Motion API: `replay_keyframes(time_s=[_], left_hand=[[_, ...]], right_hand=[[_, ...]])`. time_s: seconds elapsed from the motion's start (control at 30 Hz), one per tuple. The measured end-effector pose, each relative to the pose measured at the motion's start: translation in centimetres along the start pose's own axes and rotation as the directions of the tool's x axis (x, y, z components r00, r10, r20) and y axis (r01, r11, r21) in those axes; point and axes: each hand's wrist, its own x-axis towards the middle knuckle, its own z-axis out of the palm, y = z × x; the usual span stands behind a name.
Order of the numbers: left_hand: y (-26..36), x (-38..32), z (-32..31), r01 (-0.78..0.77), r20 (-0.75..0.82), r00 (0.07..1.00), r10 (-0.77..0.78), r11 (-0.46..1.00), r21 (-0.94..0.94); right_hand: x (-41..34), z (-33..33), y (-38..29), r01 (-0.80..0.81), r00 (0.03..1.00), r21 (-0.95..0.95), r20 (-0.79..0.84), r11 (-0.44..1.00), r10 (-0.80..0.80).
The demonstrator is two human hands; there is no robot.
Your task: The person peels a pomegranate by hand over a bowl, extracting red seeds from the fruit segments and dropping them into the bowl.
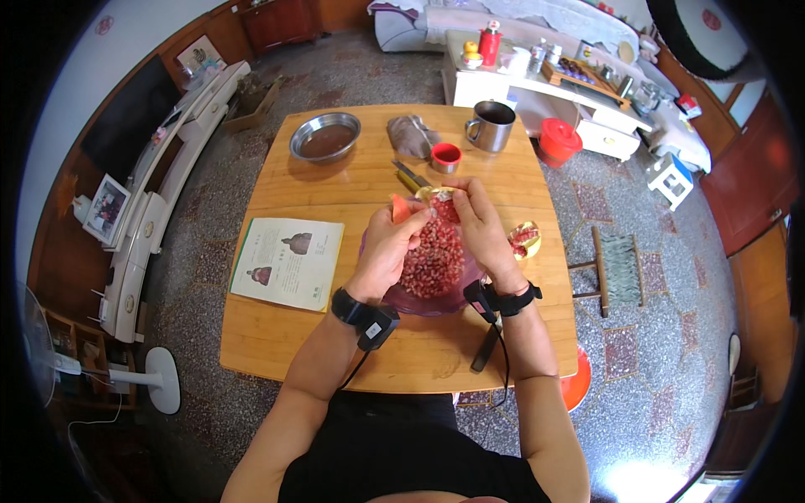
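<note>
A piece of pomegranate point(444, 209) with red seeds and pale yellow rind is held above a translucent pink-purple bowl point(434, 306). My right hand point(479, 223) grips its right side. On its left edge, the thumb and fingertips of my left hand point(391, 242) are pressed together. An orange-red piece point(399, 209) shows beside my left hand; whether that hand holds it is unclear. Loose pomegranate seeds point(433, 261) fill much of the bowl. Another pomegranate piece point(526, 240) lies on the wooden table point(283, 342), right of my right hand.
Beyond the bowl lie a knife point(412, 176), a red-rimmed cup point(446, 158), a grey-brown cloth-like bundle point(407, 136), a steel mug point(494, 129) and a metal basin point(325, 139). A printed booklet point(288, 264) lies left. A dark handle point(485, 349) is near my right forearm.
</note>
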Motion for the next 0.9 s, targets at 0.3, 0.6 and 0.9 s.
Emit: replay_keyframes(time_s=[0.3, 0.6, 0.9], left_hand=[[0.4, -0.2, -0.3, -0.032, -0.086, 0.996, 0.029, 0.999, -0.033], [0.8, -0.2, 1.3, -0.345, -0.048, 0.924, 0.379, 0.881, 0.325], [0.5, -0.3, 1.7, -0.485, -0.024, 0.814, 0.58, 0.703, 0.52]], right_hand=[[0.1, -0.9, -1.1, -0.369, 0.928, 0.443, 0.122, 0.817, 0.353], [-0.1, -0.2, -0.5, -0.277, 0.96, 0.271, 0.048, 0.922, 0.274], [-0.2, 0.1, -0.2, -0.269, 0.963, 0.308, 0.097, 0.912, 0.251]])
